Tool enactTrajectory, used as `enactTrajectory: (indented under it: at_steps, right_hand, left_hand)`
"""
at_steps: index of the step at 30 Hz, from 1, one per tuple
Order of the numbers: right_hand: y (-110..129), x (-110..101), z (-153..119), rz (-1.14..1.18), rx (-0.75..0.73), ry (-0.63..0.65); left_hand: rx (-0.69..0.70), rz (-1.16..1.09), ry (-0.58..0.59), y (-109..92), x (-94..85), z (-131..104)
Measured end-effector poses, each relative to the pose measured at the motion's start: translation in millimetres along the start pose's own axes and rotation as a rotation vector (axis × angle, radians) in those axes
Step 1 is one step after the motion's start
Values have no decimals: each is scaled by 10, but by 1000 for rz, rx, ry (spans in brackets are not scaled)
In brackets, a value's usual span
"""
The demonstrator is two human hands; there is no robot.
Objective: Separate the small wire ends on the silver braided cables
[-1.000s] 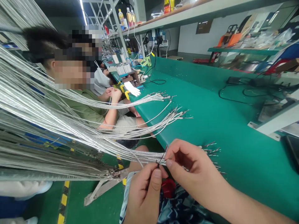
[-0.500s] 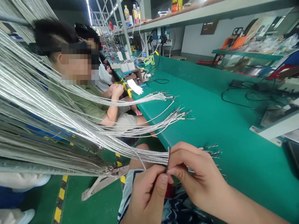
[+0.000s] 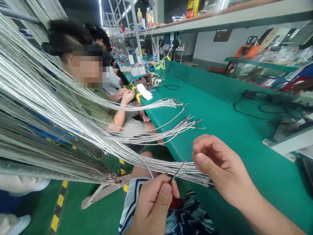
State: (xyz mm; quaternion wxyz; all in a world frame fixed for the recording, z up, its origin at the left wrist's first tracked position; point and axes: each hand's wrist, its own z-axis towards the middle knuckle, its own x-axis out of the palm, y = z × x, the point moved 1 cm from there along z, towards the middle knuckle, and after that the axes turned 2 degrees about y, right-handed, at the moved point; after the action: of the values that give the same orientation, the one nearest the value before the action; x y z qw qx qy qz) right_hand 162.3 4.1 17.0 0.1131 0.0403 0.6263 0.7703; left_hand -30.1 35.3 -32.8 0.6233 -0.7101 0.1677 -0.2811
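Observation:
My left hand (image 3: 155,200) pinches the end of a silvery cable between thumb and index finger. Thin stripped-out wires (image 3: 179,169), a red and a white one among them, fan up from that pinch, and a green one points right. My right hand (image 3: 218,169) hovers to the right over the bench edge, its fingers loosely curled and apart from the thumb, with nothing visible in them. Behind both hands runs a thick bundle of silvery braided cables (image 3: 156,164). Its far ends are partly hidden by my right hand.
Two more cable bundles (image 3: 168,103) (image 3: 181,126) lie with frayed ends on the green bench (image 3: 234,140). A co-worker (image 3: 85,101) sits to the left, hands together. Beyond stand a small press-like machine (image 3: 140,76) and a white glove (image 3: 144,92). A metal bracket (image 3: 288,143) stands at right.
My right hand has let go of the wires and moved up and to the right. My left hand keeps its pinch on the cable end. The wires now spread apart.

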Motion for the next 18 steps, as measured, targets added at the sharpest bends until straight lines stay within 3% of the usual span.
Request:
enactTrajectory:
  at_steps: [2,5,18]
  right_hand:
    - [-103,47,17,126,156,59]
    - [-194,111,20,240,231,180]
    - [-23,170,36,102,44,251]
  left_hand:
    - [3,-27,12,19,26,1]
    - [-1,-32,7,61,50,11]
    - [6,27,12,-17,71,63]
